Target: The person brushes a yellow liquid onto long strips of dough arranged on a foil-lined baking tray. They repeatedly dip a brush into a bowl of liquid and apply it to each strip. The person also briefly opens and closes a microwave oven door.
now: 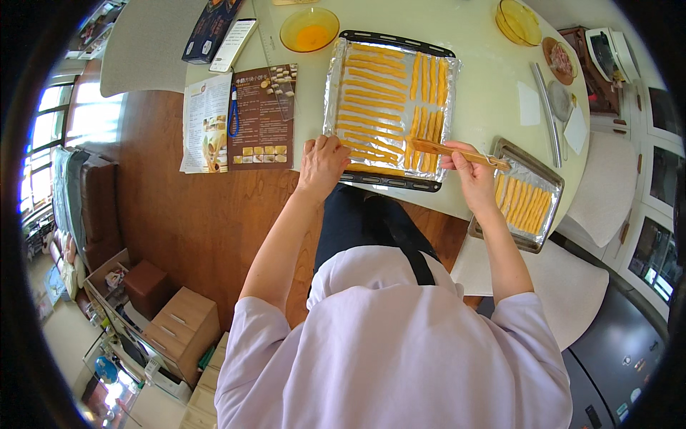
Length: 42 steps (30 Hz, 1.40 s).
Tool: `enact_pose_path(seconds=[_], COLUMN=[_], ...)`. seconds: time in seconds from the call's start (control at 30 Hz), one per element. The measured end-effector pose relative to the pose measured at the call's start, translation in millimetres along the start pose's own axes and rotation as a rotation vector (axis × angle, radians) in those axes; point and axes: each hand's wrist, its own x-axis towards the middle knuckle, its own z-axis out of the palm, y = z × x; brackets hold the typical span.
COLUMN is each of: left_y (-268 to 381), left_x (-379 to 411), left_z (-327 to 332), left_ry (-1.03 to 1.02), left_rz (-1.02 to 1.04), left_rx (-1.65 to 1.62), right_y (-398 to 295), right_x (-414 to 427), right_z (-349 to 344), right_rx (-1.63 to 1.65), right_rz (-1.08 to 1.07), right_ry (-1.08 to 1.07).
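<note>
My right hand (467, 172) grips a wooden pastry brush (445, 149). Its head lies over the dough strips at the right of a foil-lined black baking tray (399, 38). At the tray's near left edge is my left hand (323, 167), fingers bent against the foil (332, 102); its fingertips are partly hidden. Many thin, glossy yellow dough strips (373, 96) run crosswise on the left of the foil. More upright strips (429, 80) stand in two groups on the right. Beyond the tray, a yellow glass bowl (285, 27) holds beaten egg (312, 37).
A second tray (557, 201) of dough strips overhangs the table's right edge. An open recipe book (262, 123), a phone (233, 45) and a box (211, 27) lie left. Rightward are a metal tube (547, 115), a glass bowl (517, 24) and a plate of food (560, 58). Chairs (600, 182) flank the table.
</note>
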Motion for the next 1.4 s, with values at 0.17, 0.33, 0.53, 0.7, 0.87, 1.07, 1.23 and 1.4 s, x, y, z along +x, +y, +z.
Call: enact_pose_path(seconds=[0.17, 0.33, 0.53, 0.7, 0.87, 1.07, 1.23, 1.4], left_y=[1.5, 9.3, -8.3, -17.8, -15.5, -16.8, -16.1, -13.5], left_x=[2.4, 7.0, 7.6, 12.9, 17.7, 17.9, 16.6, 30.3], left_z=[-3.6, 8.9, 4.7, -6.5, -1.3, 3.2, -0.9, 1.7], left_ry=[-0.012, -0.013, 0.129, 0.023, 0.041, 0.007, -0.009, 0.054], left_rz=[-0.021, 0.035, -0.119, -0.042, -0.051, -0.07, -0.071, -0.002], left_rx=[-0.051, -0.019, 0.048, 0.036, 0.061, 0.123, 0.107, 0.088], right_y=[-3.0, -3.5, -1.9, -0.3, 1.0, 0.8, -0.6, -1.5], right_x=[-3.0, -7.4, -13.2, -16.1, -15.6, -14.1, -14.2, -13.3], right_z=[-4.6, -5.6, -6.2, -3.1, 0.1, -1.1, -0.6, 0.1], right_rx=[0.026, 0.038, 0.049, 0.062, 0.083, 0.056, 0.068, 0.067], right_rz=[-0.021, -0.001, -0.001, 0.015, -0.011, -0.023, 0.003, -0.029], right_ry=[0.068, 0.09, 0.139, 0.148, 0.147, 0.137, 0.158, 0.167])
